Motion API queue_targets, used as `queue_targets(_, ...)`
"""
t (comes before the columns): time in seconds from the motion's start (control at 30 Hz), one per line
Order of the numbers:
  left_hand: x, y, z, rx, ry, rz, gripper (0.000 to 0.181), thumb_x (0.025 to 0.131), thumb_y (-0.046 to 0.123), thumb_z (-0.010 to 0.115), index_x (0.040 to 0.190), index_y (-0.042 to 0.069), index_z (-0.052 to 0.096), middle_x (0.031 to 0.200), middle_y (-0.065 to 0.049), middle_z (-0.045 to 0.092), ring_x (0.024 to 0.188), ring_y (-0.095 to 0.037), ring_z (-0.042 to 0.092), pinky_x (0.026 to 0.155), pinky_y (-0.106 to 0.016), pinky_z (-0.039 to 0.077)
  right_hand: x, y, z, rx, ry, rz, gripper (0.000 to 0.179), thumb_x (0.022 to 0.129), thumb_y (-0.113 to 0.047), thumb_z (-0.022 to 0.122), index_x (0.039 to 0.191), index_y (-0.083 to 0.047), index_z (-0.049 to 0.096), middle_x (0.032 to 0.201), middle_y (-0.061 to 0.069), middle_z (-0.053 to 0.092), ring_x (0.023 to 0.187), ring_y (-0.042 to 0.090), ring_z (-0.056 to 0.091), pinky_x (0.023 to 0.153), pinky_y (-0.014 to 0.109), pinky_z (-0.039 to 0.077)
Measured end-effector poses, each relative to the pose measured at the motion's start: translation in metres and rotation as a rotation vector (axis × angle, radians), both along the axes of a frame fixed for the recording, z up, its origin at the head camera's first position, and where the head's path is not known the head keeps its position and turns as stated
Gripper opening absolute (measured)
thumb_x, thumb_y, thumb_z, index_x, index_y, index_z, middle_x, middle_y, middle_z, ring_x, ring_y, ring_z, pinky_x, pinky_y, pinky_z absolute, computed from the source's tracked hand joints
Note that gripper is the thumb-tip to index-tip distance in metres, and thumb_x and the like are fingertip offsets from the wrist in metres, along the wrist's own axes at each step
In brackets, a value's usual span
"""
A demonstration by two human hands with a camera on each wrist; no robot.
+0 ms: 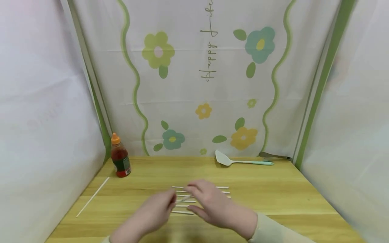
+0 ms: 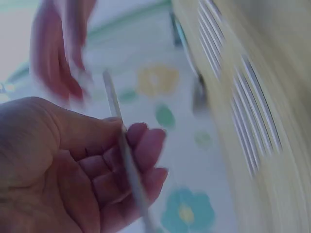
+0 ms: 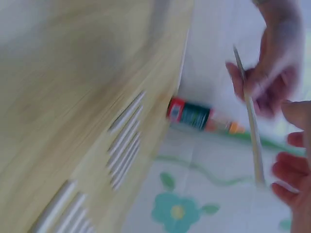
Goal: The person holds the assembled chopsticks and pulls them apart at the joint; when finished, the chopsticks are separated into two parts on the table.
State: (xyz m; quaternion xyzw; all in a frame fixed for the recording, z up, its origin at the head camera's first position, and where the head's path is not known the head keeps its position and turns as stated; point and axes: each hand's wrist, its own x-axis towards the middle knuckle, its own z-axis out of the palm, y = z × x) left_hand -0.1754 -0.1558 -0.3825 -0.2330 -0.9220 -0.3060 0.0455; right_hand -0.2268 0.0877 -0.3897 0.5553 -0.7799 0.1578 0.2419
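Note:
My left hand (image 1: 155, 210) is above the table and pinches a thin white stick (image 2: 133, 172) between thumb and fingers. The stick slants up toward my right hand (image 1: 211, 204), which hovers beside its far end with loosely bent fingers. A small gap shows between the right fingers and the stick (image 3: 253, 138) in the right wrist view. Below both hands lie short white sticks (image 1: 183, 212) in a left row, and more sticks (image 1: 224, 187) in a right row, partly hidden by the right hand. The left wrist view shows both rows, blurred.
A sauce bottle (image 1: 121, 162) with an orange cap stands at the back left. In front of it lies a longer white stick (image 1: 92, 197). Along the back are a pale spatula (image 1: 224, 159) and a dark-handled utensil (image 1: 275, 156). Cloth walls (image 1: 194, 84) enclose the table.

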Motion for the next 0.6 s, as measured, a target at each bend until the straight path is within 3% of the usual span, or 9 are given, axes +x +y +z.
queue_targets(0.1,0.016,0.022,0.001,0.013,0.032,-0.102,0.015,0.100,0.010,0.058,0.090,0.017,0.049,0.071,0.013,0.045,0.059,-0.004,0.041,0.053,-0.023,0.040,0.010,-0.007,0.000,0.065,0.055,0.058,0.027,0.096,-0.027,0.067,0.116,-0.011,0.061,0.099,-0.005,0.058,0.086,0.008,0.056,0.076,0.021,0.046)
queue_targets(0.2,0.021,0.031,0.000,0.019,0.043,-0.145,0.012,0.100,0.011,0.058,0.092,0.016,0.050,0.073,0.013,0.045,0.061,-0.003,0.041,0.055,-0.022,0.040,0.013,-0.002,-0.006,0.075,0.041,0.103,0.008,0.098,-0.020,0.064,0.099,-0.013,0.060,0.082,-0.009,0.052,0.067,0.000,0.046,0.061,0.011,0.037)
queue_targets(0.33,0.020,0.041,-0.001,0.015,0.059,-0.150,0.012,0.100,0.010,0.059,0.089,0.015,0.056,0.076,0.015,0.049,0.063,-0.001,0.044,0.057,-0.022,0.042,0.015,0.008,-0.010,0.085,-0.044,0.136,0.001,0.100,-0.014,0.058,0.101,-0.014,0.059,0.084,-0.009,0.052,0.068,-0.002,0.045,0.061,0.007,0.035)
queue_targets(0.47,0.016,0.049,0.005,0.055,0.027,-0.157,0.018,0.100,0.009,0.058,0.084,0.018,0.056,0.071,0.016,0.048,0.060,0.001,0.044,0.056,-0.021,0.042,0.012,0.017,-0.005,0.067,-0.138,0.140,0.004,0.102,-0.016,0.056,0.102,-0.016,0.060,0.085,-0.011,0.054,0.068,-0.004,0.043,0.062,0.007,0.035)
queue_targets(0.6,0.012,0.049,0.011,0.148,-0.010,-0.195,0.019,0.099,0.006,0.058,0.085,0.019,0.059,0.068,0.016,0.047,0.059,0.001,0.045,0.057,-0.021,0.043,0.004,0.030,-0.001,-0.005,-0.097,0.172,0.008,0.100,-0.014,0.058,0.104,-0.016,0.065,0.088,-0.010,0.063,0.071,-0.004,0.053,0.065,0.009,0.043)
